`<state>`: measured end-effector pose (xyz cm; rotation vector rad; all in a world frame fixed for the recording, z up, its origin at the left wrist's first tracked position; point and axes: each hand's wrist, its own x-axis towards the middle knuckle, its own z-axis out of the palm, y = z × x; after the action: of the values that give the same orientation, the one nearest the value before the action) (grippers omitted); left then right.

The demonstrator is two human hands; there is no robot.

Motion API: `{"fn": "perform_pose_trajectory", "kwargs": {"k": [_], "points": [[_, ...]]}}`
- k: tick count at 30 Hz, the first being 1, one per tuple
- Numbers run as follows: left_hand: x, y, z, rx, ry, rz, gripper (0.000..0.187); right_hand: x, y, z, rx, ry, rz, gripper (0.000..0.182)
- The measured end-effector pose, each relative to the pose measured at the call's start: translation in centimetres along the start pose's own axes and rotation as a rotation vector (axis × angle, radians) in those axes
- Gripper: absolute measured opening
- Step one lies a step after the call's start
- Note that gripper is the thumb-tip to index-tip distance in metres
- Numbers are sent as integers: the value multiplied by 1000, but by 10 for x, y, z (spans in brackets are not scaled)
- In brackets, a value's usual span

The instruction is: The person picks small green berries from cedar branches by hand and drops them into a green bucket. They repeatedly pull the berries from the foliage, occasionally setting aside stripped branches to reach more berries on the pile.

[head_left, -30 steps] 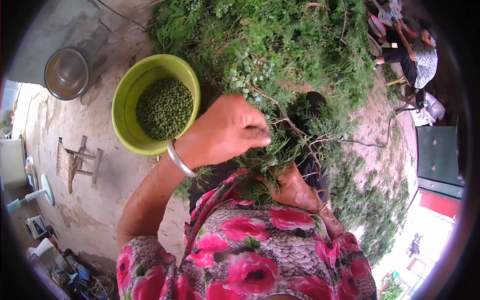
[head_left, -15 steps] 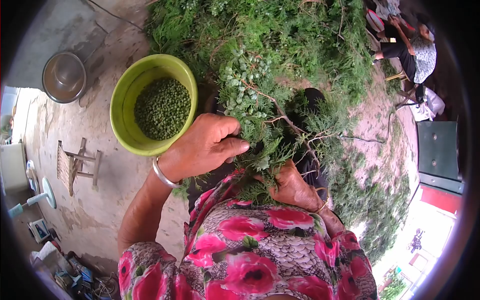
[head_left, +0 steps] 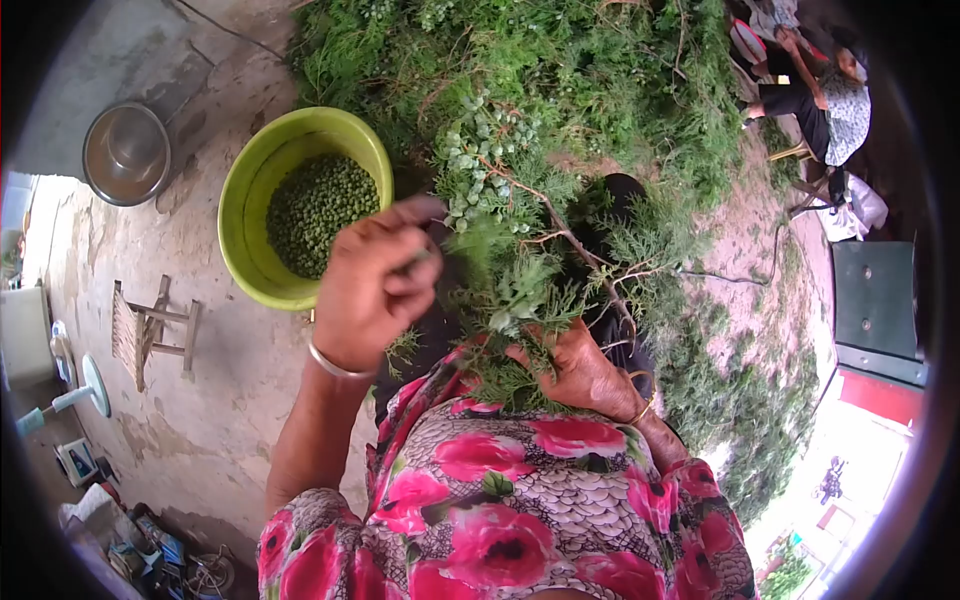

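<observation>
A basin (head_left: 127, 153) and a stool (head_left: 157, 330) stand leftmost. Next, the bucket (head_left: 237, 225) holds green berries (head_left: 318, 208), its near right rim partly hidden by the left hand (head_left: 375, 290); those fingers are half curled and blurred, so I cannot tell whether they hold anything. The branch (head_left: 572, 236) lies over the lap, stems gripped in the right hand's (head_left: 582, 372) closed fingers. Cut greenery (head_left: 640, 115) heaps beyond; a person (head_left: 848, 118) sits far right.

Harsh lower-right glare (head_left: 862, 452), probably overexposed
</observation>
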<state>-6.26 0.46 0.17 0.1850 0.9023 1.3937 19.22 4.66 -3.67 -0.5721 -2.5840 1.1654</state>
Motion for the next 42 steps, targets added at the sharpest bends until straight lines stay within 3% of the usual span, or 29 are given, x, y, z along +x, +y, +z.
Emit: {"fn": "perform_pose_trajectory", "kwargs": {"k": [2,3,5,7,9,10,12,17,19,25,31,34,41,42], "points": [[14,6,-34,-346,-227,98,29,1,-3,2,78,42,81,41],[11,10,-29,-346,-227,99,29,2,-4,3,156,80,158,42],[-3,15,-14,-308,11,117,27,4,-5,5,67,127,95,36],[-14,3,-10,-274,-172,131,24,8,-3,6,-23,177,31,29],[-23,-7,-4,-109,-169,163,17,9,3,11,111,108,176,12],[-25,-13,1,-108,-169,162,17,8,8,14,112,108,176,12],[-26,-25,11,834,-138,537,27,7,14,20,167,102,167,15],[-23,-33,36,985,-197,530,48,16,-7,4,176,56,292,13],[-15,-37,36,1218,-251,730,49,19,-12,0,165,21,323,13],[-17,-17,37,1530,-268,385,46,20,-12,1,72,16,243,11],[-14,-23,35,1469,-277,579,31,21,-14,-2,45,-15,233,12],[-15,-21,37,1680,-274,461,29,22,-14,-2,40,-9,194,11],[-19,-17,23,1317,-221,380,19,19,-5,6,115,73,197,10],[-18,-19,19,1232,-229,473,18,18,-3,8,149,103,175,11]]}}
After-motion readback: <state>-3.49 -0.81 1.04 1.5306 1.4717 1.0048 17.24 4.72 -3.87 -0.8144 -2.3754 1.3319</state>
